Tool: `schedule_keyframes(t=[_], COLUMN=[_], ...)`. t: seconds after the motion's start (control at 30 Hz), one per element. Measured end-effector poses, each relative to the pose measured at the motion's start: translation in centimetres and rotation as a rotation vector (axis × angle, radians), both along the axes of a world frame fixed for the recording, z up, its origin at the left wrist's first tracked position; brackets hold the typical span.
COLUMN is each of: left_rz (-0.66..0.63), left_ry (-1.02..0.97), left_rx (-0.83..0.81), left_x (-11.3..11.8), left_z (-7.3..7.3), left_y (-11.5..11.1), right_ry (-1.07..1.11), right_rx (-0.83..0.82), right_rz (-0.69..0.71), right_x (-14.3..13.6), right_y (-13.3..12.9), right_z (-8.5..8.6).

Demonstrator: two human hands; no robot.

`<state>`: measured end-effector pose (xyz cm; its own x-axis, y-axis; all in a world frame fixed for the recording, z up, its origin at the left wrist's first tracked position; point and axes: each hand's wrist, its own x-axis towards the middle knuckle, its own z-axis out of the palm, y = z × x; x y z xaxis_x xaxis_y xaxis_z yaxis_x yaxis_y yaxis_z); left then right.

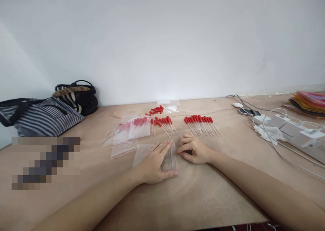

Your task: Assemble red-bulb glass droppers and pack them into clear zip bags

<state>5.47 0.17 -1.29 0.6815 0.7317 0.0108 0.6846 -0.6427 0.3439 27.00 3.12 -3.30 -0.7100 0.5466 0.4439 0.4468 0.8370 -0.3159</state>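
Note:
My left hand (156, 163) lies flat, fingers stretched out, on a clear zip-lock bag (171, 161) in front of me. The bag's red-lined seal faces right. At that edge my right hand (193, 149) has its thumb and fingertips pinched together on the bag's rim. Just beyond my hands lie droppers with red rubber bulbs: a row (201, 121) on the right and a looser group (165, 122) in the middle. To the left, more droppers (139, 121) show beneath or inside overlapping clear bags (124, 148); I cannot tell which.
Loose red bulbs (157, 110) and clear tubes (171, 108) lie near the wall. Striped bags (48, 116) stand at the left. On the right are a power strip with white chargers (291, 131), cables, a phone-like black device (249, 112) and stacked colored sheets (308, 102).

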Motion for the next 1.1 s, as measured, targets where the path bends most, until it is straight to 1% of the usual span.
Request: schedule_keyframes(t=[0.2, 0.4, 0.57, 0.73, 0.9, 1.0, 1.1], left_rz=[0.028, 0.045, 0.095, 0.154, 0.142, 0.127, 0.114], left_ry=[-0.039, -0.088, -0.101, -0.194, -0.199, -0.22, -0.223], left_rx=[0.012, 0.03, 0.002, -0.037, -0.04, -0.032, -0.029], left_x=[0.1, 0.2, 0.2, -0.2, -1.0, -1.2, -1.4], left_z=[-0.4, -0.6, -0.5, 0.0, 0.3, -0.1, -0.5], left_y=[-0.1, -0.1, -0.4, -0.5, 0.0, 0.2, 0.4], right_ry=[-0.036, -0.114, -0.209, -0.269, -0.285, -0.27, -0.171], right_rx=[0.016, 0.02, 0.035, 0.099, 0.055, 0.032, -0.044], right_rz=[0.039, 0.086, 0.124, 0.107, 0.099, 0.101, 0.1], right_x=[-0.2, -1.1, -1.2, -1.1, -1.2, -1.1, -1.0], right_y=[-0.1, -1.1, -1.8, -1.7, -1.6, -1.7, -1.6], right_z=[-0.1, 0.4, 1.0, 1.3, 1.4, 1.4, 1.1])
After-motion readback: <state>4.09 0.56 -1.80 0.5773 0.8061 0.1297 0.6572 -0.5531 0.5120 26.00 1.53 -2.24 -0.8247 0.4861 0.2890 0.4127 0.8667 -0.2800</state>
